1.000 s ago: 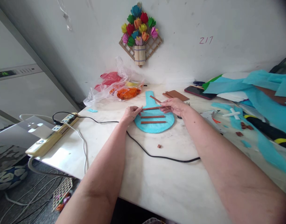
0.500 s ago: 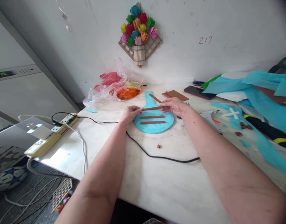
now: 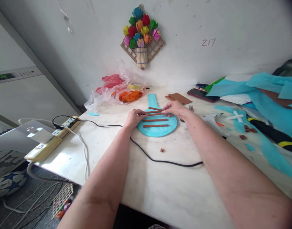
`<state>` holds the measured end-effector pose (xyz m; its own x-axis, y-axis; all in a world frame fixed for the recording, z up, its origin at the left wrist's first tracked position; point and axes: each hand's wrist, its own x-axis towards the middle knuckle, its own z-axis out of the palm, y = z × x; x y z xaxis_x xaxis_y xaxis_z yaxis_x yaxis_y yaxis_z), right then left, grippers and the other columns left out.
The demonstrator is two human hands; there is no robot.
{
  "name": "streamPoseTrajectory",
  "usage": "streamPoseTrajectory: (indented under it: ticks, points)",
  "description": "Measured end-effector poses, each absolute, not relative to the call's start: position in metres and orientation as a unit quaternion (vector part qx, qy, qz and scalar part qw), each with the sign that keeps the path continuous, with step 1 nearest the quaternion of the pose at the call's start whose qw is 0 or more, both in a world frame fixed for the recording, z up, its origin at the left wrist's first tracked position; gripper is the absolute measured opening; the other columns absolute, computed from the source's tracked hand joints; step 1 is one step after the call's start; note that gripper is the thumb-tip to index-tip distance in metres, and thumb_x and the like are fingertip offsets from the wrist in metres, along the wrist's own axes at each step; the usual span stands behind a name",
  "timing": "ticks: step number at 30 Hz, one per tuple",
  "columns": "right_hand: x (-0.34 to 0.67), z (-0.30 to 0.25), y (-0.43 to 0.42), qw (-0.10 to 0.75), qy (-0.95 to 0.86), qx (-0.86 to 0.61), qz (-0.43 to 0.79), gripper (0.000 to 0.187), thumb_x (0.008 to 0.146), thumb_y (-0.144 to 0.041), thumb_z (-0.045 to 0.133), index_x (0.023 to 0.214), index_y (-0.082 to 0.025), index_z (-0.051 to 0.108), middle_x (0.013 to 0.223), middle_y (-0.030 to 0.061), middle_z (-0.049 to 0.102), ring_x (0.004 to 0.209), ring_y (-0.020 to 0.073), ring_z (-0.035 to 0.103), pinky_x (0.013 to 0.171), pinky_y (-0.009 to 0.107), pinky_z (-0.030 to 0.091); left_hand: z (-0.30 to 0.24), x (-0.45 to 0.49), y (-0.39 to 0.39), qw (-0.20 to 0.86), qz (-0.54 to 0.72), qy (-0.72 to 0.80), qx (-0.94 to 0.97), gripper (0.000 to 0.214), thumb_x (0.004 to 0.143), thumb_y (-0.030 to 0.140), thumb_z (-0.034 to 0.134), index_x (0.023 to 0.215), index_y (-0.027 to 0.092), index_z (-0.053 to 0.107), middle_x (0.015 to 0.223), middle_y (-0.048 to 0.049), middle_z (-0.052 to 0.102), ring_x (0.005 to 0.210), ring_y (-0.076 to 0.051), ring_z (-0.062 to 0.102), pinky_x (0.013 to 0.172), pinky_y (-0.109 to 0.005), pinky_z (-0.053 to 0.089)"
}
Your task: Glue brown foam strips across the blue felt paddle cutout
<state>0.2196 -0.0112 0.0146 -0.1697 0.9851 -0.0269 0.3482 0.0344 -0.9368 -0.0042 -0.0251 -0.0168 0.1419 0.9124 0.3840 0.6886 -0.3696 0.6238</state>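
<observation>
A light-blue paddle-shaped piece point(image 3: 157, 131), round with a straight handle, lies on the table. Two brown strips run across its lower half, one being the front brown strip point(image 3: 155, 126). Above them, my left hand point(image 3: 135, 117) pinches the left end of a third brown strip point(image 3: 154, 114). My right hand point(image 3: 174, 109) has its fingers closed at that strip's right end and also grips a fourth brown strip point(image 3: 154, 108), just behind it near the base of the handle. The fingers cover the strips' right ends.
A black cable point(image 3: 160, 161) crosses the table in front. At left sits a power strip point(image 3: 50, 140); behind are plastic bags point(image 3: 117, 86) and brown sheets point(image 3: 180, 98). A glue gun point(image 3: 212, 122), blue scraps point(image 3: 274, 156) and a phone point(image 3: 203, 94) lie right.
The fourth strip in my right hand has swung down from a steep slant to lie almost parallel with the third. Both hands stay near the same spot.
</observation>
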Motion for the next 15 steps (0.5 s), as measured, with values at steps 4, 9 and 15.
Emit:
streamPoseTrajectory:
  ticks: [4,9,15]
  points:
    - [0.2187,0.0133,-0.0107,0.351,-0.638,-0.558,0.398,0.011,0.061,-0.004,0.066,0.064,-0.013,0.060,0.059,-0.0003,0.058,0.054,0.0080,0.052,0.043,0.017,0.040,-0.0175,-0.0036,-0.0255,0.132,0.348,0.543,0.753,0.021,0.067,0.032,0.063,0.080,0.018,0.070,0.075,-0.0033,0.065,0.073,-0.015,0.055,0.073,-0.027,0.043]
    - [0.2167,0.0115,-0.0111,0.350,-0.644,-0.565,0.380,0.010,0.058,-0.008,0.067,0.063,-0.013,0.061,0.054,-0.0012,0.055,0.051,0.0075,0.048,0.040,0.017,0.035,-0.0187,-0.0045,-0.0234,0.126,0.342,0.545,0.755,0.020,0.067,0.032,0.063,0.081,0.018,0.070,0.075,-0.0036,0.065,0.073,-0.016,0.055,0.073,-0.027,0.043]
    - [0.2169,0.0088,-0.0097,0.350,-0.652,-0.561,0.371,0.010,0.056,-0.010,0.068,0.062,-0.014,0.061,0.053,-0.0012,0.055,0.050,0.0085,0.048,0.042,0.019,0.035,-0.0197,-0.0059,-0.0207,0.132,0.341,0.541,0.757,0.020,0.067,0.033,0.063,0.079,0.018,0.070,0.075,-0.0045,0.065,0.073,-0.017,0.054,0.072,-0.028,0.042]
